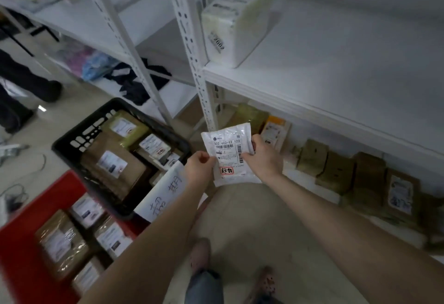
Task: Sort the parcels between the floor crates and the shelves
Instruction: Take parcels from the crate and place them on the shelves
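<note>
A small white parcel (pixel 230 152) with a barcode label and a red-marked sticker is held up in front of me over the floor. My left hand (pixel 199 168) pinches its left edge and my right hand (pixel 263 158) grips its right edge. To the left on the floor stand a black crate (pixel 79 135) and a red crate (pixel 26 210), both with several brown and white parcels inside. The white shelf unit (pixel 312 87) is straight ahead and to the right, with a large white parcel (pixel 230 22) on its upper board and a row of brown parcels (pixel 336 171) on the bottom level.
A white handwritten paper sign (pixel 165 193) hangs on the black crate's near rim. A second shelf unit at the left holds dark clothing (pixel 139 83) and plastic bags. Another person's dark legs (pixel 26 87) stand at the far left. My feet (pixel 201 253) are on the tiled floor.
</note>
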Motion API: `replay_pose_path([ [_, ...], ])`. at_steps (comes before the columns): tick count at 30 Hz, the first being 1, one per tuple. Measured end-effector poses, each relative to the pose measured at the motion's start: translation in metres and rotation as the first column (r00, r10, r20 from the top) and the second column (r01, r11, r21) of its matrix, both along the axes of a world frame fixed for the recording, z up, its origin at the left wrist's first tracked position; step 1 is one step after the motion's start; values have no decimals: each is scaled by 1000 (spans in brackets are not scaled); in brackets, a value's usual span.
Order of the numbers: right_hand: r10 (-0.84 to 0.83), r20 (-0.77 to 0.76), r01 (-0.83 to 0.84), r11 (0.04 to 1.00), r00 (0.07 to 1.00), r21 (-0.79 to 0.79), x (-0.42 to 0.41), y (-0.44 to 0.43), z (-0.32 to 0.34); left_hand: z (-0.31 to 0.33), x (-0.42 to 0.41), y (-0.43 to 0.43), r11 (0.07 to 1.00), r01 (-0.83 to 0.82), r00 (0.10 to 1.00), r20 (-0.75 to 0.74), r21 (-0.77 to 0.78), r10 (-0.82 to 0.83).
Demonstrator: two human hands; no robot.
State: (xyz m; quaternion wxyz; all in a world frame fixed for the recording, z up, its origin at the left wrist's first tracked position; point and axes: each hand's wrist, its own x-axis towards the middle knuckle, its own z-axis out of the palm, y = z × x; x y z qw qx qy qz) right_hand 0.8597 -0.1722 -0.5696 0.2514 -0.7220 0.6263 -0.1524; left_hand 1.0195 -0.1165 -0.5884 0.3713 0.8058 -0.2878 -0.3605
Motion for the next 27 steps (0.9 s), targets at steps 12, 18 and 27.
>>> replay_pose_path([
  [12,234,50,-239,959,971,150,249,1,-68,-59,219,50,950,-305,952,43,64,303],
  [18,196,189,-251,905,962,343,348,5,-104,-76,313,65,925,-342,938,114,167,327],
  [27,232,109,-256,873,967,416,425,-9,-170,-112,360,42,925,-320,944,150,206,293],
])
